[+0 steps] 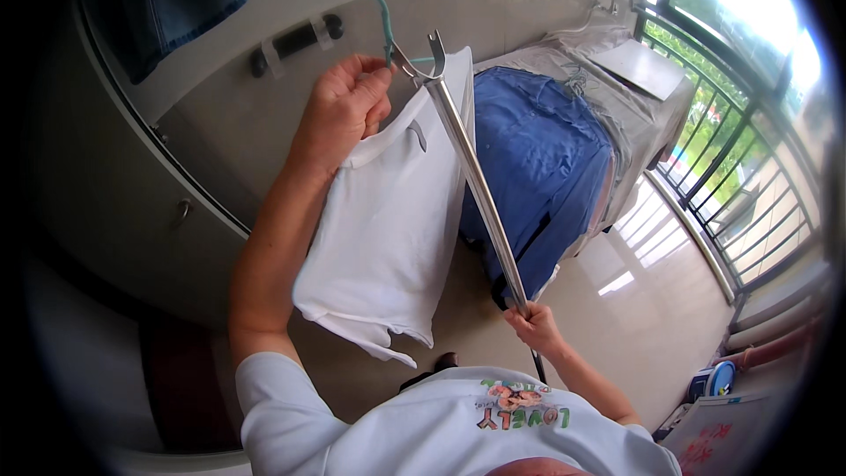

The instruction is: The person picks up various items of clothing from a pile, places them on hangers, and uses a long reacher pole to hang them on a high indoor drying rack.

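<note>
My left hand (pixel 353 96) pinches a green clothes hanger (pixel 382 10) just below its hook. From that hanger hangs a white garment (pixel 390 211), its hem loose and uneven at the bottom. Lower down, my right hand (pixel 535 329) is wrapped around a metal clothes pole (pixel 477 178), which slants up to a forked tip (pixel 429 73). One prong of the fork lies close beside the hanger's neck; whether they touch, I cannot tell. The pole crosses in front of the garment's right side.
A blue long-sleeved shirt (pixel 542 125) lies draped over a cloth-covered object (pixel 634 116) near the wall. A dark railing (pixel 720 145) runs along the right. Denim (pixel 172 6) hangs at upper left. A bucket (pixel 717 380) stands at lower right on the tiled floor (pixel 651 291).
</note>
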Demonstrator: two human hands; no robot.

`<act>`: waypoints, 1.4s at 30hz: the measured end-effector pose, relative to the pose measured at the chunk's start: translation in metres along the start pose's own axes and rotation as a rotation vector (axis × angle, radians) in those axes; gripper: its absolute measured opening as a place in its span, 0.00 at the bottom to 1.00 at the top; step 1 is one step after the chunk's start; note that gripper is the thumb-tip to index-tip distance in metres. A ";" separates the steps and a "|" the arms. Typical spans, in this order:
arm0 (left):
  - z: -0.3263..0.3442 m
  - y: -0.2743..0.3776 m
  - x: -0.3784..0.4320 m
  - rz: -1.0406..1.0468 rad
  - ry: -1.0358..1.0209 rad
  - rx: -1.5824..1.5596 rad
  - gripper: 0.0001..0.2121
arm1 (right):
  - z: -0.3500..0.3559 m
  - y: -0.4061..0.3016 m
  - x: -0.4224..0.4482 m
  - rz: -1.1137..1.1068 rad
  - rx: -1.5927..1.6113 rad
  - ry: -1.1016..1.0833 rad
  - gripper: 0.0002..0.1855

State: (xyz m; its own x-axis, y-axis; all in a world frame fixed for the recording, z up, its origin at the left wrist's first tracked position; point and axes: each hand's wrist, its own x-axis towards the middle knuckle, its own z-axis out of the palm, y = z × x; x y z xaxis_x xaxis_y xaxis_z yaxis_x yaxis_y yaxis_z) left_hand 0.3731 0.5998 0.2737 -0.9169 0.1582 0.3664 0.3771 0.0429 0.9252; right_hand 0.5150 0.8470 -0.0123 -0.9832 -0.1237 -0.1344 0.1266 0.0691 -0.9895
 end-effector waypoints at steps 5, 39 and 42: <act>-0.002 0.001 0.000 0.001 0.003 -0.035 0.06 | 0.005 -0.005 0.000 -0.001 0.040 -0.011 0.11; 0.080 -0.176 -0.101 -0.274 -0.954 -0.356 0.16 | 0.029 -0.372 0.122 -0.628 0.226 0.095 0.18; 0.091 -0.155 -0.091 -0.276 -0.963 -0.674 0.19 | 0.024 -0.393 0.123 -0.648 0.217 0.137 0.18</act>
State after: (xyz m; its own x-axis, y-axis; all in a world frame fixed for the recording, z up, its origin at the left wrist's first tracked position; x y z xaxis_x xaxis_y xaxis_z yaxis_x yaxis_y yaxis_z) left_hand 0.4103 0.6688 0.0877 -0.3748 0.9076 0.1893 -0.2234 -0.2866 0.9316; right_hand 0.3472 0.7807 0.3585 -0.8752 0.0533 0.4809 -0.4822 -0.1773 -0.8579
